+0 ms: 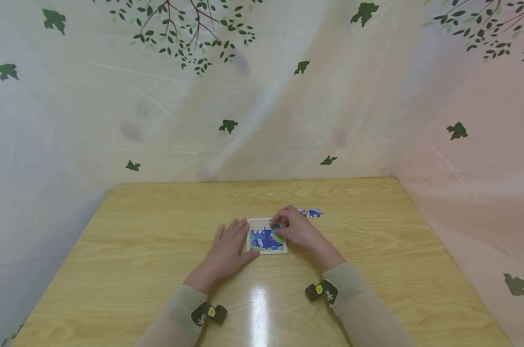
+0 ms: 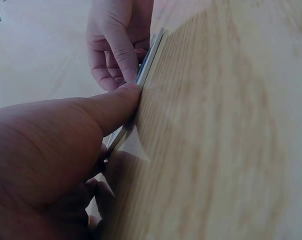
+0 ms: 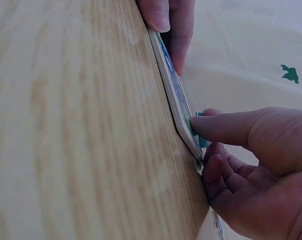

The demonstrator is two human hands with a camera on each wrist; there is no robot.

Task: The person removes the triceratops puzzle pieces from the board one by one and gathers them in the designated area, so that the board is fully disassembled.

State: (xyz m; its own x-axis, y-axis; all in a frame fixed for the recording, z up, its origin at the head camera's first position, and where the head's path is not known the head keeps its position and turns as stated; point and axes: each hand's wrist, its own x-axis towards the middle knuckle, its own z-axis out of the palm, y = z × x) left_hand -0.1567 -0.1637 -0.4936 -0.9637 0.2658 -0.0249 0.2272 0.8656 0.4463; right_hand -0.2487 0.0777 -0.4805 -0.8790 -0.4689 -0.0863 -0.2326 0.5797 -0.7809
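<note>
A small puzzle board (image 1: 266, 251) with a light frame lies on the table, its lower part filled with a blue and green picture. My left hand (image 1: 228, 248) rests at its left side, fingers fairly straight along that edge and the thumb on the near edge. My right hand (image 1: 300, 232) is over the board's right part and pinches a teal puzzle piece (image 3: 201, 142) between thumb and fingers. In the left wrist view, the left thumb (image 2: 122, 102) touches the frame's edge. The piece is mostly hidden by the right fingers.
Several loose blue and purple puzzle pieces (image 1: 315, 212) lie behind the right hand, partly hidden by it. The wooden table (image 1: 136, 250) reaches back to a pale curtain (image 1: 270, 120) printed with leaves. A dark camera is strapped to each wrist.
</note>
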